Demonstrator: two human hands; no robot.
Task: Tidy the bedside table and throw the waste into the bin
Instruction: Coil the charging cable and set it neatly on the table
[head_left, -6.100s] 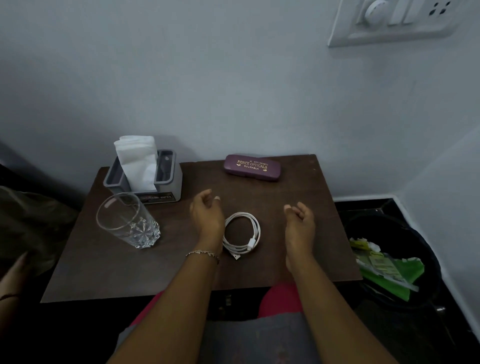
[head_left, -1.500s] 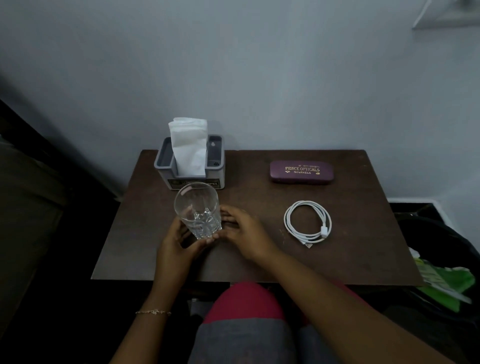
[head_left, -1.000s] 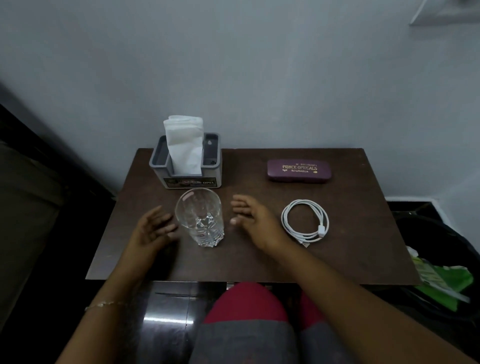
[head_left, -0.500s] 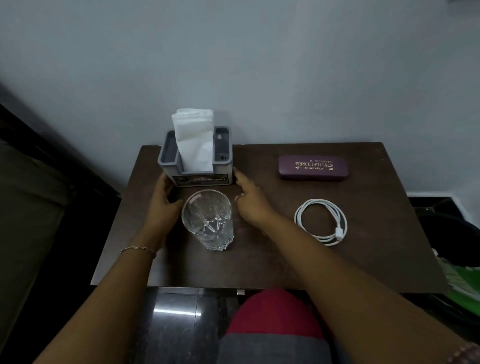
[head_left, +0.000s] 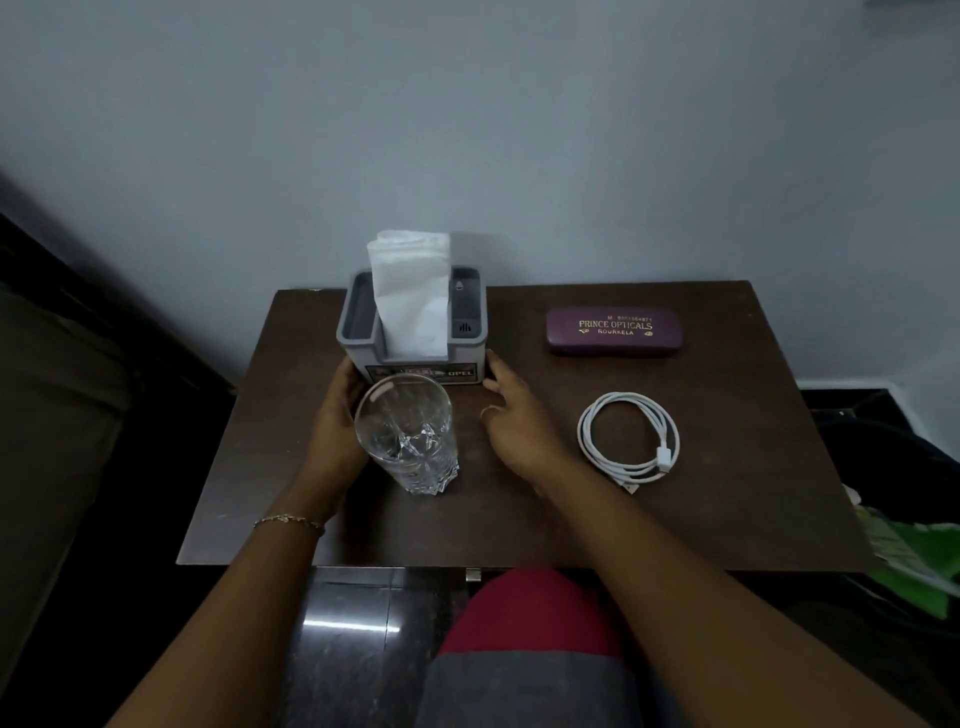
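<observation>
A grey tissue holder (head_left: 470, 345) with a white tissue (head_left: 410, 296) sticking up stands at the back left of the dark wooden bedside table (head_left: 737, 509). My left hand (head_left: 332, 426) presses its left side and my right hand (head_left: 519, 431) touches its right front corner, so the holder is held between them. An empty cut glass (head_left: 408, 436) stands upright just in front of the holder, between my hands. A purple spectacle case (head_left: 613, 331) lies at the back right. A coiled white cable (head_left: 628, 441) lies in front of the case.
A dark bin (head_left: 904, 462) stands on the floor to the right of the table, with green and white waste (head_left: 914, 566) in it. A bed edge (head_left: 57, 415) runs along the left. The wall is directly behind the table.
My hands let go of the glass, which stays upright, and went back to the tissue holder. In the last half second the holder has shifted a little to the right between them.
</observation>
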